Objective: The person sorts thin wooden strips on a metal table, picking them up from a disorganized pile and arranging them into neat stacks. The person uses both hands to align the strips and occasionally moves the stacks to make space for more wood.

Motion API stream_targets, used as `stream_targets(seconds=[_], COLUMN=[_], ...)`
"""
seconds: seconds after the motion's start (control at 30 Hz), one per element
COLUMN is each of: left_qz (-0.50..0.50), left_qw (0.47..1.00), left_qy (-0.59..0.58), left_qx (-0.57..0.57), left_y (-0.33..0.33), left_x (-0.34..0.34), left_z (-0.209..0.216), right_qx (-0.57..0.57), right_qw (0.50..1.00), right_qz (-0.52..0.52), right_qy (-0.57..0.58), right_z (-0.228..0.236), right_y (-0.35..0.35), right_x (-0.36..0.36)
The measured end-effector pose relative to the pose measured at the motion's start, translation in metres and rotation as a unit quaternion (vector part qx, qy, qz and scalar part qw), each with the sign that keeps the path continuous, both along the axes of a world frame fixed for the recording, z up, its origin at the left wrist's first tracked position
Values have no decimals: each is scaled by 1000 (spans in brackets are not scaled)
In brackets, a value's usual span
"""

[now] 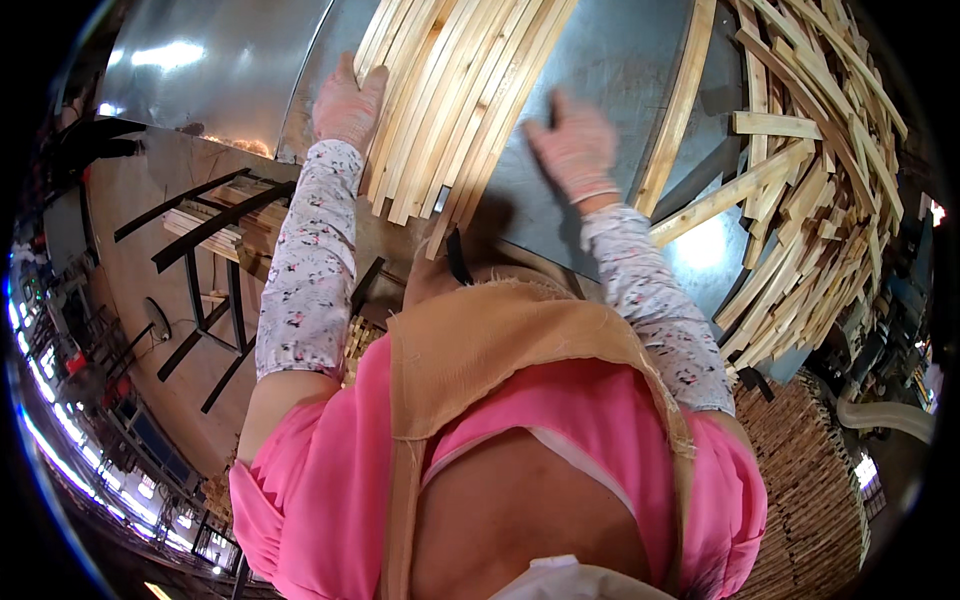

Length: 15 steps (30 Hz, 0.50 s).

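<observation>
A row of long, pale wooden strips [450, 95] lies side by side on a metal table, their near ends uneven and jutting past its front edge. At the row's left side is my left hand [347, 108], in a thin pinkish glove, thumb and fingers apart, touching or very close to the outermost strip. My right hand [578, 148], gloved alike and slightly blurred, hovers over bare metal right of the row. Its thumb stands away from the fingers, and nothing shows in it. One single strip [678, 105] lies farther right.
The grey metal table [610, 60] spans the far side. A large tangled heap of wooden strips [800, 200] covers its right end. Black metal frames [205, 290] stand on the floor at left, one holding wood pieces. Stacked wood [800, 490] rises at lower right.
</observation>
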<state>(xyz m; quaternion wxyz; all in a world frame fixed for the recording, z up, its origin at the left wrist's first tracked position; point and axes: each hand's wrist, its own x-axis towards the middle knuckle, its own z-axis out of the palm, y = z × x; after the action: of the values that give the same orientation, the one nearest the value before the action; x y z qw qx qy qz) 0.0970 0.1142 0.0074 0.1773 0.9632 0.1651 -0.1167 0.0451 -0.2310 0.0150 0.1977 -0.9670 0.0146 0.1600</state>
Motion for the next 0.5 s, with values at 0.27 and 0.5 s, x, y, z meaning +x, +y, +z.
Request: stream_targets(seconds=[0.27,0.5], left_qz=[14,-51], left_qw=[907,833], left_qy=[-185,183], left_qx=[-378,-519], left_y=[-114,-290], left_x=[-14,-50], left_z=[-1,-49], right_qx=[40,-46], right_qw=[940,893], right_qz=[-330,-390], right_qy=[-77,-218], right_z=[-13,0], right_y=[-156,-187], right_x=[-16,-71])
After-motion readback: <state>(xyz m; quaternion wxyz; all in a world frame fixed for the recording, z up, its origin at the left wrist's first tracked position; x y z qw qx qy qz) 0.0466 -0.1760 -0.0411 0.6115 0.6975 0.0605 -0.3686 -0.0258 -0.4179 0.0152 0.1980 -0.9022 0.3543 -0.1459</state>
